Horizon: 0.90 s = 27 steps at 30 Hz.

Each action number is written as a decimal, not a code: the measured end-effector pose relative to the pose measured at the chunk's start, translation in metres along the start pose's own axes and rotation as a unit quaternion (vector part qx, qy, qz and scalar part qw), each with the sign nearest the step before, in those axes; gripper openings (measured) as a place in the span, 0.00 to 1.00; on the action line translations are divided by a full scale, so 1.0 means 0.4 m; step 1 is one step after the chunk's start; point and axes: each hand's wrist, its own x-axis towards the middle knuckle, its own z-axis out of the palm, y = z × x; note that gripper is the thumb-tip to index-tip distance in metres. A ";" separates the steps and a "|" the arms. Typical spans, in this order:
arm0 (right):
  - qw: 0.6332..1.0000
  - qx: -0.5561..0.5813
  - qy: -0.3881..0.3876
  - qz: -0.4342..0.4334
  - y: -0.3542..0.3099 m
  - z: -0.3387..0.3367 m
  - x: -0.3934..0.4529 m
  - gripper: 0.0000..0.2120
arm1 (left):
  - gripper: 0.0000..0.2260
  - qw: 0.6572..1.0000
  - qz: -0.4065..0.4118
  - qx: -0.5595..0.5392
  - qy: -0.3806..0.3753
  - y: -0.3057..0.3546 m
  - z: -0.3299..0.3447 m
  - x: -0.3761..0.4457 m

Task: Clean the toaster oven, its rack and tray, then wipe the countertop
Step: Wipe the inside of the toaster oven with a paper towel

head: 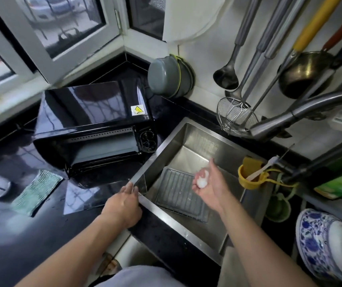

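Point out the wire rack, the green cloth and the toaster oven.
wire rack [178, 191], head view, on the middle of its grid, lying in the sink.
green cloth [36, 192], head view, on its centre, flat on the countertop.
toaster oven [87, 106], head view, on its glossy black top.

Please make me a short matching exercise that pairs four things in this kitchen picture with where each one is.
Things:
1. wire rack
2. green cloth
3. toaster oven
4. yellow cup

Places:
A. flat on the black countertop, left of the oven's open door
B. lying in the sink
C. in the counter's corner, under the window
D. at the sink's right edge

Pairs: 1-B, 2-A, 3-C, 4-D
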 end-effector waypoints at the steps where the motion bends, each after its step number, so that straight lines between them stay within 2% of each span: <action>1: 1.000 0.014 -0.006 -0.001 -0.017 0.016 -0.010 0.25 | 0.32 1.000 0.001 -0.004 0.002 -0.001 0.002 -0.001; 6: 0.998 -0.002 -0.022 -0.067 -0.071 0.076 -0.035 0.23 | 0.32 1.000 0.006 -0.021 0.009 -0.003 0.003 -0.002; 14: 0.973 -0.128 0.033 -0.190 -0.106 0.135 -0.057 0.25 | 0.34 1.000 0.008 -0.026 -0.002 -0.013 0.029 0.014; 20: 0.947 -0.206 0.078 -0.236 -0.089 0.134 -0.020 0.23 | 0.35 0.999 0.016 -0.030 0.005 -0.025 0.058 0.009; 27: 0.941 -0.212 0.037 -0.261 -0.139 0.186 -0.033 0.25 | 0.39 0.996 0.039 -0.078 0.026 -0.053 0.102 -0.012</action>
